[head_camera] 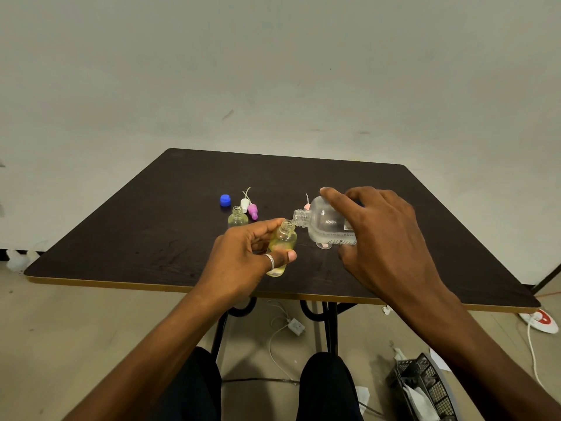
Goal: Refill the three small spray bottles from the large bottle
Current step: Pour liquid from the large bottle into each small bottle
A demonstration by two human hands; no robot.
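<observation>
Centrally in the frame, over the dark table [151, 223], my right hand [385, 235] grips the large clear bottle [324, 223], tipped neck-to-mouth against a small yellowish bottle [283, 241] that my left hand [243, 262] holds tilted.

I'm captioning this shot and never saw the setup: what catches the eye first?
Over the dark table, the right hand tips the large clear bottle, its neck at the mouth of a small yellowish bottle gripped in the left hand. Behind them sit another open small bottle, a blue cap and loose spray tops.
</observation>
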